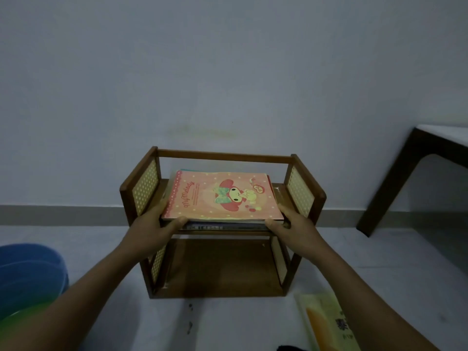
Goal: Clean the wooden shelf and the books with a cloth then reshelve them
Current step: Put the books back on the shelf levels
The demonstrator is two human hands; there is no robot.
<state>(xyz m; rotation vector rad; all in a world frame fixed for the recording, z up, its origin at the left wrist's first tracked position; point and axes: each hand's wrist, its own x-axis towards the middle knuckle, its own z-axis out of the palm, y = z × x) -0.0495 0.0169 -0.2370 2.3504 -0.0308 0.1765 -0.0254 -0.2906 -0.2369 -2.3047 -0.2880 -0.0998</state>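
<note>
1. Left hand (154, 221): at the near-left corner of the stack of books (222, 198), thumb curled over the front edge of the top cover, fingers under or along the side. It grips the stack.
2. Right hand (291, 224): at the near-right corner, thumb pressed against the front edge, fingers round the side. It also holds the stack.
3. The stack lies flat on the upper tier of the wooden shelf (222, 155), a pink cartoon-cover book on top, darker spines below. Whether the stack is being set in or lifted out cannot be told.
4. Lower tier (222, 264) holds nothing visible; bare wood.
5. One yellow book (326, 323) lies on the floor (228, 325) near the shelf's right foot, not shelved.
6. A blue basin (30, 274) sits on the floor at far left. No cloth visible.
7. A dark table (415, 173) stands at right, against the wall.
8. Judgement: if wiping is done, reshelving is well along, with the yellow book left to go. If the stack is coming out, cleaning has hardly begun. A few dark specks on the floor in front.
</note>
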